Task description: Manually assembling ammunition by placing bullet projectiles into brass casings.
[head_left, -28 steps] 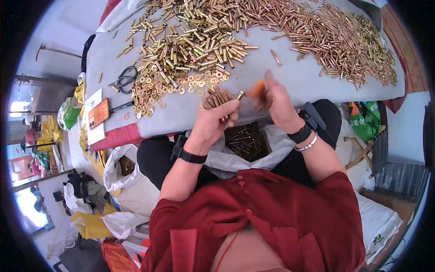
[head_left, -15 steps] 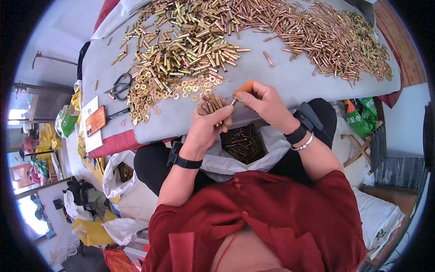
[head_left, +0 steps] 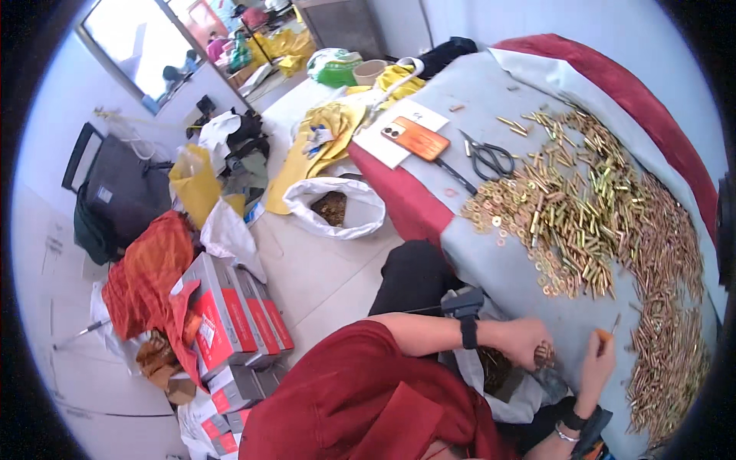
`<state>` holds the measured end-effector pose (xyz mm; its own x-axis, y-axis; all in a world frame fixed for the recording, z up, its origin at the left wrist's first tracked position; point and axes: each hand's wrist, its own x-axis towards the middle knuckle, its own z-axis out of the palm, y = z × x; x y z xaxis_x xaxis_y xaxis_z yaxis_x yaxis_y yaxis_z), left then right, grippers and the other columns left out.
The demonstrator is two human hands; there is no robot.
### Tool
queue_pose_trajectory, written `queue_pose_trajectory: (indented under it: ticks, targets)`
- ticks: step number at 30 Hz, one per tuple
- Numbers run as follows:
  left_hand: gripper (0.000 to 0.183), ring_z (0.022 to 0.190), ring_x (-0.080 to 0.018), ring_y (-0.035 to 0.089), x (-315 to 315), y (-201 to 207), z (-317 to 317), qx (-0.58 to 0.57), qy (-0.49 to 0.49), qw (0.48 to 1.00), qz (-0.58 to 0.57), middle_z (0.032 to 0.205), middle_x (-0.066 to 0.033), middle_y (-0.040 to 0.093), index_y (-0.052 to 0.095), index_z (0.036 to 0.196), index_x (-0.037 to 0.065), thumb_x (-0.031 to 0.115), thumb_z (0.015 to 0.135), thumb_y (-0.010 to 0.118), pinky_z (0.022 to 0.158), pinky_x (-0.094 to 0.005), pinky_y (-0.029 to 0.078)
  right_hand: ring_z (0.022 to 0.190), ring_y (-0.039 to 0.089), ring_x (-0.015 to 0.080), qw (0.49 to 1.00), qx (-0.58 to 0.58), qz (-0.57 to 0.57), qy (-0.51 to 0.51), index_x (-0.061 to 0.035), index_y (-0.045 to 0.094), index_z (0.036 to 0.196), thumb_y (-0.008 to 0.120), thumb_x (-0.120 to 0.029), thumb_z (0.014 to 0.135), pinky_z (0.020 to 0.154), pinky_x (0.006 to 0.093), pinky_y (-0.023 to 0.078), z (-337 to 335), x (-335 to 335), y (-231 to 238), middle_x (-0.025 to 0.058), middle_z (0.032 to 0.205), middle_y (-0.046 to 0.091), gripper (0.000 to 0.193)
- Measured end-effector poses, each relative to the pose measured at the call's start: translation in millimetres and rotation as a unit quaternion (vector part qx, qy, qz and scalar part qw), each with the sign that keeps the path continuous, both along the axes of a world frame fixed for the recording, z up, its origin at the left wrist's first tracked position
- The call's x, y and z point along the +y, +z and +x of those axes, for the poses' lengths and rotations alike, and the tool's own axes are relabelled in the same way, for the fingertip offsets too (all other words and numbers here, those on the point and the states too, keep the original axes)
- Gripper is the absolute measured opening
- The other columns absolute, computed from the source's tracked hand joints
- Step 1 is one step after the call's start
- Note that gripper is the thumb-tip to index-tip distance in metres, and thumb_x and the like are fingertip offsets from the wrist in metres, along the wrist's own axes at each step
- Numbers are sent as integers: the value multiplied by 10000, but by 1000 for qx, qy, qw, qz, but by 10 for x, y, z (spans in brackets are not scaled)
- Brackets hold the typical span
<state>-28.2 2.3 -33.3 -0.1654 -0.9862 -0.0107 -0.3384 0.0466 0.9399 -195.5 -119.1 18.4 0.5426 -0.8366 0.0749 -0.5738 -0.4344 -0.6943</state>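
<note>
My left hand is closed around a bundle of brass-coloured bolts, their ends showing past the fingers. To its right, over the table's edge, my right hand pinches a slim metal bolt that points up and away. An orange cover wraps a finger of that hand. Beneath my left hand an open white sack holds dark metal pieces. Beyond both hands, loose washers and short metal sleeves are heaped on the grey-covered table.
A long pile of thin bolts runs down the table's right side. Black scissors and an orange phone lie at its left end. A white sack of small pieces and red-grey boxes stand on the floor.
The view has swung left, so the table and hands now appear at the right. My hands have moved apart, and the bolt in my right hand is away from the bundle.
</note>
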Motion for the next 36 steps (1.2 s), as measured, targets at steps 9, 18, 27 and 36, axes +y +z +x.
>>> queue_pose_trajectory:
  ticks: [9,18,27,36]
  targets:
    - [113,450,-101,558,-93,374,121,359,22,914,191,608,-33,596,580,721,67,136,702,668,340,-217,389,942,518,337,979,190,-71,-35,17,519,1031,554,-203,854,803,410,403,-309,-1160,-254,196,987,545,285]
    - [159,560,-155,597,-261,116,255,633,161,714,252,716,-52,612,539,785,93,239,820,591,403,-257,445,782,522,301,979,128,-156,-24,8,460,1111,525,-30,803,714,373,413,-466,-1488,-944,175,914,540,317]
    - [161,783,-164,641,-284,117,179,711,132,651,230,874,-48,623,502,984,87,120,848,581,616,-272,547,811,499,136,980,-148,129,-39,-36,462,1175,512,-45,850,734,265,418,238,-274,-134,67,934,530,329]
    - [191,770,-132,625,-285,76,46,680,100,706,173,937,-19,630,588,1010,77,167,843,613,643,-262,540,831,503,148,968,-200,130,80,12,468,1137,521,-26,835,765,275,422,350,183,-57,89,958,533,309]
